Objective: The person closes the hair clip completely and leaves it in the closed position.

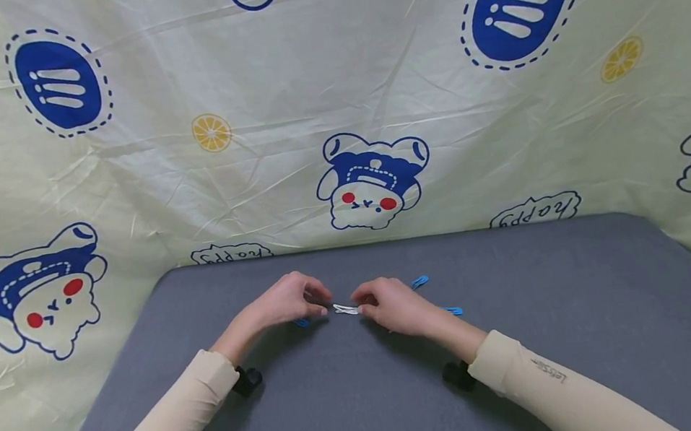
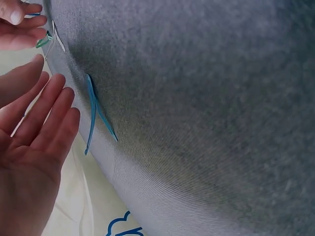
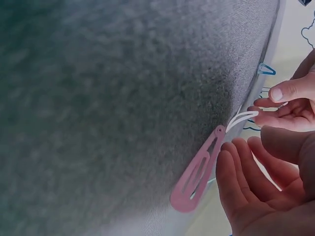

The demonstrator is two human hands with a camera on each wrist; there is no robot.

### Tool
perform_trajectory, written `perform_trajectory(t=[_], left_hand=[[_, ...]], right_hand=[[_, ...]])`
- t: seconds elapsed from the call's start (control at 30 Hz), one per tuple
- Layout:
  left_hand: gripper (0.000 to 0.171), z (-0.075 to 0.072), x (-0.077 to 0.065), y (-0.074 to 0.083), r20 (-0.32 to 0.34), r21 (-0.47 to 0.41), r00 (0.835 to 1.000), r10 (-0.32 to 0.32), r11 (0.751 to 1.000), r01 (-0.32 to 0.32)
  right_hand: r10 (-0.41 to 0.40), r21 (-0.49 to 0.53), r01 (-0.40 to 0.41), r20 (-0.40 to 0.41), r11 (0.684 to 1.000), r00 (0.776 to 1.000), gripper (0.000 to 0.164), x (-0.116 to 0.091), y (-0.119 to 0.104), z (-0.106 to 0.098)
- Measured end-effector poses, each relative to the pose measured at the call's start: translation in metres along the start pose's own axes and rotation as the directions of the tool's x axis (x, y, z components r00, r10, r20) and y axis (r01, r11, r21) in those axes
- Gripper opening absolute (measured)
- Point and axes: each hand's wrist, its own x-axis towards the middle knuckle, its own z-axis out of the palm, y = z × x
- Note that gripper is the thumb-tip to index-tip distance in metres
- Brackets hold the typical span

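Observation:
A white snap hair clip (image 1: 345,309) lies on the grey cloth between the two hands, its leaves spread. My left hand (image 1: 291,299) hovers at its left end with fingers loosely bent and nothing gripped. At its right end is my right hand (image 1: 393,307), thumb and fingers apart in the right wrist view. Whether fingertips touch the white clip I cannot tell. A spread blue hair clip (image 2: 92,105) lies near the left hand, and a pink hair clip (image 3: 197,172) beside the right. A green hair clip (image 2: 43,41) shows behind the white one.
Two more blue hair clips, an upper one (image 1: 420,281) and a lower one (image 1: 453,310), lie beyond and beside the right hand. The grey cloth-covered table (image 1: 370,401) ends at a printed curtain (image 1: 275,181) hanging behind it.

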Motion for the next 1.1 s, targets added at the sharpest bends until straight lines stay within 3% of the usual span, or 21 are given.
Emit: perform_trajectory(t=[0.3, 0.7, 0.93, 1.1], left_hand=[[0.021, -0.001, 0.003, -0.004, 0.039, -0.043, 0.999, -0.008, 0.999, 0.009], [0.020, 0.000, 0.008, -0.009, 0.111, -0.083, 0.993, -0.038, 0.995, 0.047], [0.027, -0.003, 0.007, -0.007, 0.129, -0.063, 0.991, -0.048, 0.996, 0.057], [0.032, -0.003, 0.007, -0.008, 0.142, -0.058, 0.988, -0.064, 0.996, 0.072]], right_hand=[[0.019, -0.022, -0.019, 0.005, 1.000, 1.000, 0.016, 0.008, 0.001, 0.005], [-0.013, -0.062, 0.014, 0.017, 0.998, 1.000, 0.011, 0.019, 0.004, 0.010], [-0.007, -0.063, 0.008, 0.017, 0.998, 1.000, 0.005, 0.022, 0.004, 0.011], [0.008, -0.050, -0.007, 0.023, 0.999, 1.000, 0.010, 0.023, 0.002, 0.011]])
